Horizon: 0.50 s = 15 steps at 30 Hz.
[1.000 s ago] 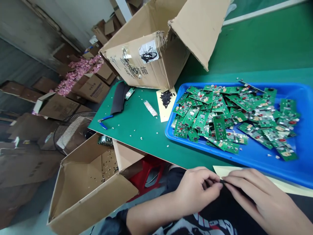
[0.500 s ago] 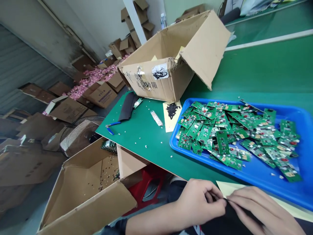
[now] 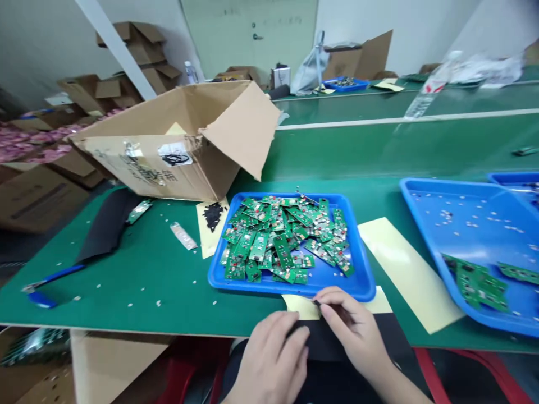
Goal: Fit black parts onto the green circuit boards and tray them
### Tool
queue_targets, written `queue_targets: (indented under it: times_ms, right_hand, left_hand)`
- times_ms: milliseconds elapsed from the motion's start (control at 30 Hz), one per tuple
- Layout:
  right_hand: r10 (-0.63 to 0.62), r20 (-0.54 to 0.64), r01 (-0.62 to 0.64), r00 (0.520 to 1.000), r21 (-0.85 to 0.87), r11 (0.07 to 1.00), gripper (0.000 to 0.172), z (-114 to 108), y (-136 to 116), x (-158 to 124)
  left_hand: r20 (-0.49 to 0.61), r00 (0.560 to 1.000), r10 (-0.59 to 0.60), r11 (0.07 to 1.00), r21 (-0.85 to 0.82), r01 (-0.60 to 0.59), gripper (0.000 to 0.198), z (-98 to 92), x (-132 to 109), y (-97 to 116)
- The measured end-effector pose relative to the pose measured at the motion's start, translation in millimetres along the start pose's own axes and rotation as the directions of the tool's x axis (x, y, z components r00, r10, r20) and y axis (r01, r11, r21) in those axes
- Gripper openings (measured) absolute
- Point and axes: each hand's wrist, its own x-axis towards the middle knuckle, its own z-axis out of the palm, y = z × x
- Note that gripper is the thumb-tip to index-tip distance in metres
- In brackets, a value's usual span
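My right hand point(image 3: 356, 331) pinches a small black piece point(image 3: 316, 303) between thumb and forefinger, just above the yellow paper at the front of the tray. To its left is my left hand point(image 3: 273, 356), fingers loosely bent and slightly apart, its thumb hidden, with nothing visible in it. Under and between both hands lies a black sheet point(image 3: 389, 334) over the table edge, with yellow backing paper point(image 3: 300, 306) showing at its top. Right behind the hands stands a blue tray point(image 3: 252, 286) heaped with green circuit boards point(image 3: 284, 249).
A second blue tray point(image 3: 433, 275) with several boards is at right, beside a yellow sheet point(image 3: 406, 269). Black bits point(image 3: 213, 215) lie on yellow paper at left. Farther left are blue-handled cutters point(image 3: 44, 299) and a black strip point(image 3: 105, 227). An open carton point(image 3: 138, 163) stands behind.
The view has swung right. My hands were together at the black sheet; now they are apart, and my right hand holds a small black piece near the tray.
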Motion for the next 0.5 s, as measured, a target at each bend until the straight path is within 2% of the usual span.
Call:
queue_targets:
  times_ms: [67,167,233,333,433,500]
  right_hand:
    - [0.018,0.0,-0.018,1.0,0.015,1.0,0.012,1,2,0]
    - [0.037,0.006,-0.038,0.999,0.041,0.998,0.014,1,4,-1]
    - [0.044,0.006,-0.044,0.999,0.051,0.998,0.014,1,5,-2]
    - [0.058,0.003,-0.058,0.998,0.068,0.996,0.017,3,6,-4]
    - [0.09,-0.022,-0.088,0.996,0.09,0.992,0.018,1,2,-3]
    - [0.117,-0.076,-0.11,0.99,0.089,0.99,0.016,-7,-2,-2]
  left_hand:
    - [0.004,0.994,0.113,0.993,0.023,-0.113,0.023,8.2,-2,2]
    - [-0.023,0.996,0.087,0.995,0.061,-0.085,0.022,13.4,-2,4]
    - [-0.042,0.991,0.128,0.991,0.043,-0.127,0.02,12.5,0,4]
    - [0.095,0.964,0.25,0.966,0.05,-0.255,0.027,8.9,2,3]
    - [0.277,0.923,0.266,0.947,0.105,-0.305,0.037,6.8,-1,1]
    - [0.346,0.9,0.265,0.937,0.128,-0.325,0.042,7.0,-4,0]
